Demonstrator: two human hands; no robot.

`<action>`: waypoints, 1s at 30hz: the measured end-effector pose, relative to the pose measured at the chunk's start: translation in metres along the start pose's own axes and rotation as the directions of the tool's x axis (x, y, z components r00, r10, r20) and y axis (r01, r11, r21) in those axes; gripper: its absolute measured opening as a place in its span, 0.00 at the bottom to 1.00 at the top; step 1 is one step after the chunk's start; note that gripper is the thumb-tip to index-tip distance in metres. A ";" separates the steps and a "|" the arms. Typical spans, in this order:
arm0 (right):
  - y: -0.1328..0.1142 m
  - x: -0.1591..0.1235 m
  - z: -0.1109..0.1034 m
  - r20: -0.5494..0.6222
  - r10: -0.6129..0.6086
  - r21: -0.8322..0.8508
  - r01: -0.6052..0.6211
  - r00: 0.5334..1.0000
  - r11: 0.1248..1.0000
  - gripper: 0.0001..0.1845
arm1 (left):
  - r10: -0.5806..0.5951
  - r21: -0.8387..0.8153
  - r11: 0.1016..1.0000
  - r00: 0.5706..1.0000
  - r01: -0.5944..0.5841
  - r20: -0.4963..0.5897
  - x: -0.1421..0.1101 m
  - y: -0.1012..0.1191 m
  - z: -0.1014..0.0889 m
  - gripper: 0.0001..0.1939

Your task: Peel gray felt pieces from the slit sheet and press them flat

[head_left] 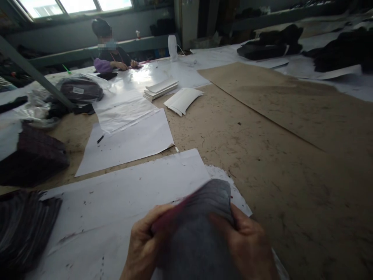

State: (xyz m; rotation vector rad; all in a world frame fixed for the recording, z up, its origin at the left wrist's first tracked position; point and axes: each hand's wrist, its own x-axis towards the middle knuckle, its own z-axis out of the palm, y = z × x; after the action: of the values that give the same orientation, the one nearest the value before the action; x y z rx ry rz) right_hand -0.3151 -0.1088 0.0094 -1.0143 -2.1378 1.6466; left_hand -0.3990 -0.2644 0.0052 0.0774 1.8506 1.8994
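While we are leaning over the desk (291, 155), our left hand (144, 245) and right hand (247, 247) are clamping fingers on a grey fabric piece (201, 225).

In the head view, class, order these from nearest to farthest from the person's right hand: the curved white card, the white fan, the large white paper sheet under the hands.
From the right hand:
1. Large white paper sheet, directly beneath, left.
2. Curved white card, mid-table, ahead.
3. White fan, far edge.
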 end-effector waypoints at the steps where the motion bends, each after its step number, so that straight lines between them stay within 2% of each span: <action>1: 0.004 -0.006 0.003 -0.106 -0.153 -0.063 0.147 0.983 0.987 0.13 | -0.138 -0.091 0.986 0.990 0.140 0.028 0.003 -0.002 0.000 0.14; 3: 0.011 -0.014 0.005 -0.204 -0.401 -0.162 0.373 0.893 0.914 0.12 | -0.360 -0.253 0.892 0.928 0.374 0.101 0.007 -0.006 0.002 0.16; 4: 0.013 -0.014 0.005 -0.195 -0.432 -0.177 0.401 0.881 0.899 0.12 | -0.409 -0.293 0.857 0.905 0.425 0.115 0.007 -0.008 0.002 0.17; 5: 0.014 -0.013 0.002 -0.160 -0.382 -0.173 0.356 0.910 0.918 0.12 | -0.423 -0.295 0.850 0.900 0.436 0.110 0.007 -0.008 0.003 0.18; 7: 0.015 -0.008 -0.004 -0.023 -0.108 -0.098 0.105 0.994 0.990 0.14 | -0.346 -0.189 0.920 0.938 0.345 0.027 0.004 -0.008 0.004 0.18; 9: 0.015 -0.003 -0.011 0.139 0.139 -0.001 -0.140 0.981 0.990 0.17 | -0.118 0.027 0.992 0.987 0.121 -0.105 -0.001 -0.009 0.004 0.16; 10: 0.017 -0.003 -0.012 0.147 0.167 0.015 -0.171 0.975 0.985 0.17 | 0.000 0.131 0.991 0.990 0.019 -0.140 -0.003 -0.009 0.004 0.15; 11: 0.019 -0.005 -0.013 0.092 0.111 -0.002 -0.111 0.990 0.994 0.16 | 0.065 0.190 0.981 0.987 -0.036 -0.145 -0.005 -0.010 0.004 0.14; 12: 0.022 -0.007 -0.013 0.006 -0.029 -0.064 0.029 1.000 0.998 0.14 | 0.053 0.185 0.982 0.991 -0.029 -0.124 -0.005 -0.012 0.004 0.14; 13: 0.025 -0.010 -0.012 -0.067 -0.221 -0.167 0.208 0.973 0.964 0.12 | -0.029 0.124 0.992 0.997 0.038 -0.074 -0.005 -0.013 0.004 0.16; 14: 0.028 -0.014 -0.011 -0.102 -0.404 -0.275 0.365 0.909 0.889 0.12 | -0.145 0.040 0.989 0.989 0.145 0.000 -0.005 -0.015 0.005 0.18; 15: 0.031 -0.016 -0.010 -0.101 -0.527 -0.361 0.463 0.844 0.810 0.12 | -0.247 -0.032 0.968 0.967 0.249 0.069 -0.004 -0.016 0.005 0.20; 16: 0.034 -0.018 -0.009 -0.074 -0.571 -0.417 0.495 0.817 0.762 0.12 | -0.305 -0.070 0.947 0.946 0.314 0.112 -0.003 -0.017 0.006 0.22; 17: 0.036 -0.018 -0.008 -0.053 -0.548 -0.466 0.464 0.835 0.753 0.11 | -0.314 -0.054 0.945 0.942 0.321 0.115 -0.002 -0.017 0.006 0.22; 19: 0.038 -0.017 -0.008 -0.070 -0.425 -0.566 0.315 0.902 0.762 0.10 | -0.208 0.160 0.967 0.977 0.198 0.047 -0.002 -0.018 0.005 0.21; 20: 0.039 -0.017 -0.008 -0.101 -0.406 -0.617 0.263 0.908 0.742 0.12 | -0.113 0.318 0.942 0.994 0.104 0.012 -0.003 -0.020 0.004 0.21; 21: 0.039 -0.017 -0.008 -0.133 -0.433 -0.671 0.240 0.892 0.702 0.15 | -0.007 0.468 0.884 1.000 0.011 -0.009 -0.005 -0.022 0.003 0.21; 23: 0.040 -0.022 -0.009 -0.173 -0.575 -0.780 0.245 0.799 0.575 0.20 | 0.195 0.673 0.729 0.981 -0.128 -0.025 -0.010 -0.028 -0.002 0.24; 24: 0.041 -0.026 -0.009 -0.158 -0.640 -0.822 0.258 0.752 0.507 0.23 | 0.275 0.732 0.660 0.961 -0.173 -0.020 -0.014 -0.032 -0.004 0.26; 26: 0.045 -0.038 -0.010 -0.072 -0.694 -0.869 0.297 0.716 0.396 0.28 | 0.377 0.823 0.517 0.926 -0.235 0.027 -0.022 -0.042 -0.009 0.29; 28: 0.054 -0.051 -0.009 0.091 -0.711 -0.873 0.399 0.697 0.279 0.33 | 0.413 0.886 0.313 0.889 -0.341 0.196 -0.030 -0.052 -0.012 0.33; 30: 0.068 -0.063 -0.006 0.253 -0.715 -0.853 0.499 0.652 0.154 0.35 | 0.425 0.872 0.068 0.805 -0.486 0.415 -0.036 -0.060 -0.014 0.35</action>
State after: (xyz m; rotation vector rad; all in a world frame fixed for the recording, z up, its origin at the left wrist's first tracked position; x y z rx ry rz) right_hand -0.2412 -0.1377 -0.0383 -0.2524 -2.6729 -0.1058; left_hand -0.3542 -0.2924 -0.0431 1.2761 2.9062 0.5515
